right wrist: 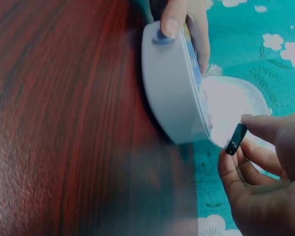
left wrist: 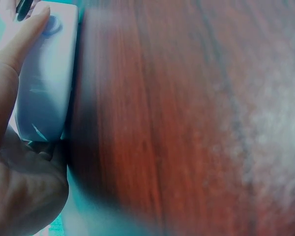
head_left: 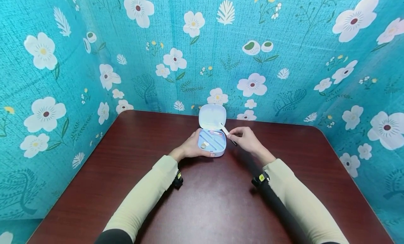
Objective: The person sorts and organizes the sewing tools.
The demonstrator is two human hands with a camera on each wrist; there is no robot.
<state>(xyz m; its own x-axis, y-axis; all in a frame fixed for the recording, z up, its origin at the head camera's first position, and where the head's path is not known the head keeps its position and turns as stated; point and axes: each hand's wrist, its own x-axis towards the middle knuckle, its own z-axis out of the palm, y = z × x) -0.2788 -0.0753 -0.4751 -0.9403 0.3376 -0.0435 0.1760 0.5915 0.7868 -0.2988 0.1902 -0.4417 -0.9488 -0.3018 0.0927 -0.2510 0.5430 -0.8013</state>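
Note:
A small lavender case (head_left: pixel 215 153) stands on the table with its pale lid (head_left: pixel 213 116) raised at the back. Inside, narrow compartments hold a few small items, among them a round coin-like piece (head_left: pixel 203 145) and a thin pink-and-white piece (head_left: pixel 216 133). My left hand (head_left: pixel 191 146) grips the case from the left, its thumb at the round front button (right wrist: pixel 162 38). At the right rim, my right hand (head_left: pixel 247 139) pinches a slim white stick with black ends (head_left: pixel 225 129) between thumb and fingers. One end (right wrist: pixel 236 139) shows small pale print. The stick slants across the lid's lower right corner.
The dark red-brown wooden table (head_left: pixel 208 198) reaches back to a teal flowered curtain (head_left: pixel 195 75) close behind the case. Each wrist carries a black strapped camera (head_left: pixel 178 180) below a cream sleeve (head_left: pixel 142 198).

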